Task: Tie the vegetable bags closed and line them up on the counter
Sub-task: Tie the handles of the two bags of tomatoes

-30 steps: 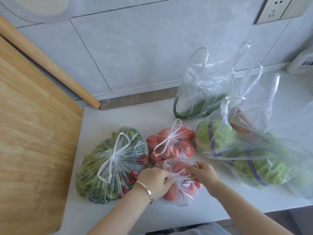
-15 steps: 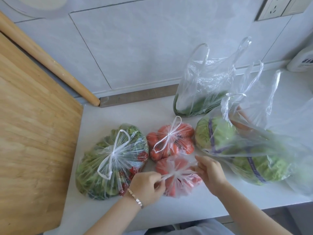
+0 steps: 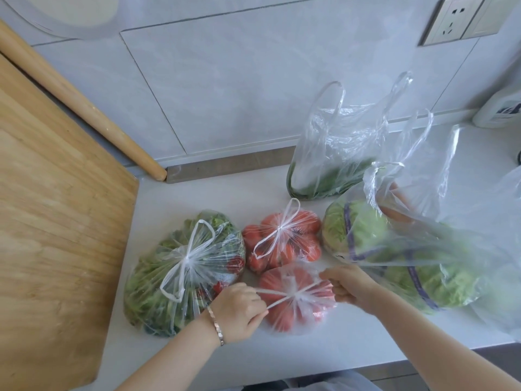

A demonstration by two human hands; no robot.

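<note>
A small clear bag of tomatoes [image 3: 284,311] lies near the counter's front edge. My left hand [image 3: 238,310] and my right hand [image 3: 351,286] each grip one of its handles, stretched taut to either side over a knot at the bag's middle. Behind it sits a tied bag of tomatoes [image 3: 282,239]. To the left lies a tied bag of leafy greens and red peppers [image 3: 183,272]. On the right a large untied bag of cabbages [image 3: 400,249] lies with handles loose. An untied bag of green vegetables [image 3: 335,153] stands by the wall.
A wooden cutting board [image 3: 56,235] covers the counter's left side, with a rolling pin [image 3: 81,105] leaning along the wall behind it. A white appliance [image 3: 501,108] sits at the far right. A wall socket [image 3: 451,18] is above. The counter's front edge [image 3: 310,371] is close to my arms.
My hands have moved apart from the top of the small tomato bag, pulling its two handles out sideways so the knot draws tight. The other bags have not moved.
</note>
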